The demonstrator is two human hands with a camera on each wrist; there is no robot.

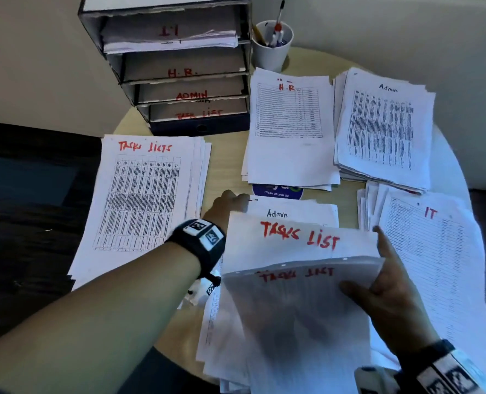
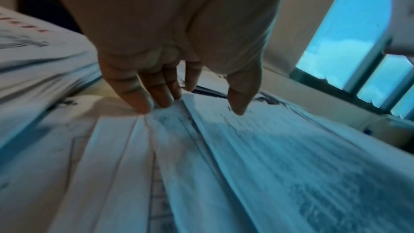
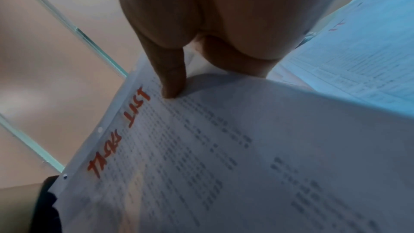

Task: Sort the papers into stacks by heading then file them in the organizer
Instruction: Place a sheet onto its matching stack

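My right hand (image 1: 378,282) grips a "Tasks List" sheet (image 1: 298,308) lifted off the mixed pile (image 1: 224,336) near me. Its thumb (image 3: 172,84) presses the sheet's printed face (image 3: 224,148). A second "Tasks List" sheet (image 1: 298,237) stands raised behind it, with my index finger along its right edge. An "Admin" sheet (image 1: 293,213) shows beneath. My left hand (image 1: 227,204) reaches to the pile's far left corner, fingers (image 2: 156,98) straight and touching the paper edges. The organizer (image 1: 179,66) has trays marked I.T, H.R., ADMIN and TASK LIST.
Sorted stacks lie on the round table (image 1: 224,166): "Tasks Lists" (image 1: 139,194) at left, "H.R." (image 1: 290,132) in the middle, "Admin" (image 1: 384,129) to its right, "IT" (image 1: 435,251) at right. A white cup of pens (image 1: 273,46) stands beside the organizer.
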